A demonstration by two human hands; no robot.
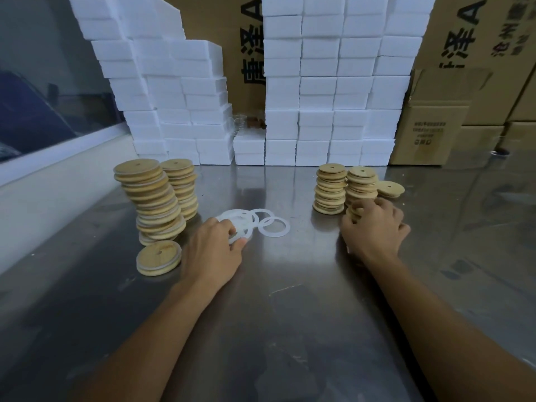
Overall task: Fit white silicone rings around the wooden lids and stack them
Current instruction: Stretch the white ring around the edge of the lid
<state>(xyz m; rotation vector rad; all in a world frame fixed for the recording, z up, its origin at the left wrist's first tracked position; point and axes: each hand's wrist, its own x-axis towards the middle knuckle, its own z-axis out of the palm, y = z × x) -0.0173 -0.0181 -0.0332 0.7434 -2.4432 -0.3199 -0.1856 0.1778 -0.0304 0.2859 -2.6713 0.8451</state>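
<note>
Several white silicone rings lie in a loose pile at the table's middle. My left hand rests on the pile's near edge and pinches one ring between thumb and fingers. Two tall leaning stacks of ringed wooden lids stand at the left, with one short stack of ringed lids in front of them. At the right stand two stacks of plain wooden lids and a single lid. My right hand curls round the lower lids of the nearer right stack.
The steel table carries walls of white foam boxes along its back edge. Cardboard cartons stand at the back right. A pale wall ledge runs along the left side.
</note>
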